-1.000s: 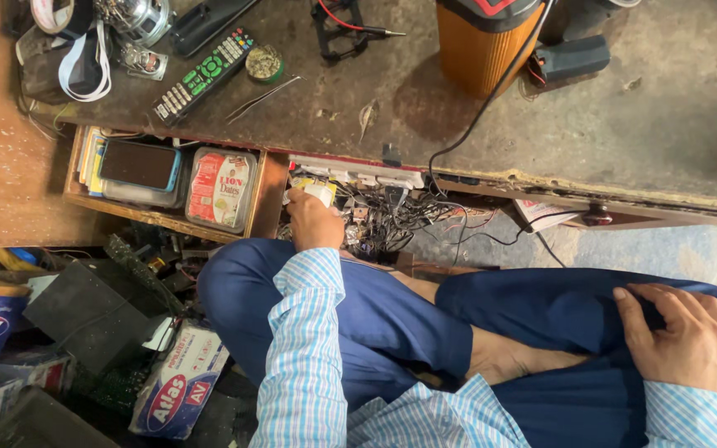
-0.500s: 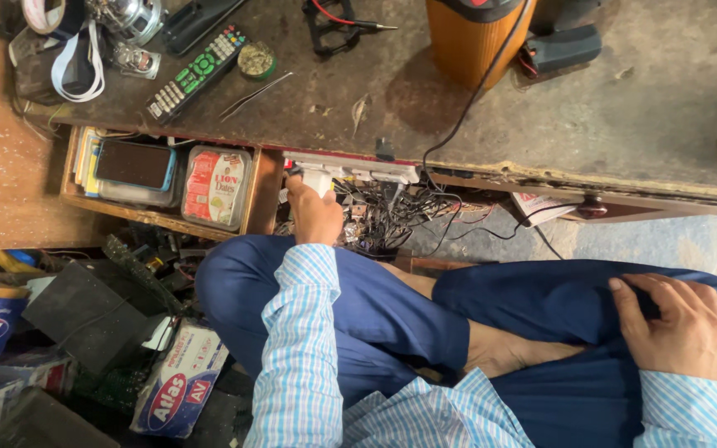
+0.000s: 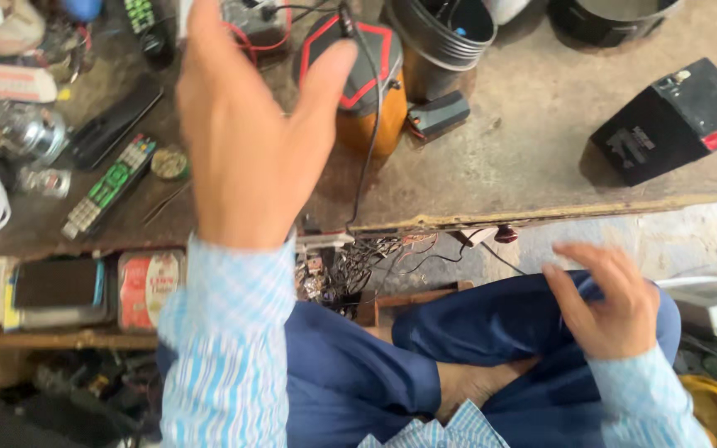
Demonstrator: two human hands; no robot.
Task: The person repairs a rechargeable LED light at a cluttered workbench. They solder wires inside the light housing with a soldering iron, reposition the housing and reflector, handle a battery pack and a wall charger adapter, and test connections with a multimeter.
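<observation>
- Since a second ago our left hand has left the tangle of wires under the worktop and risen, its grip open and empty.
- It hovers nearest the orange lamp, which stands upright on the worktop, its black cord trailing over the edge.
- Our right hand has lifted off the knee, fingers spread, holding nothing.
- Further out lie a remote and a black battery.

L hand raised, fingers spread over orange device
</observation>
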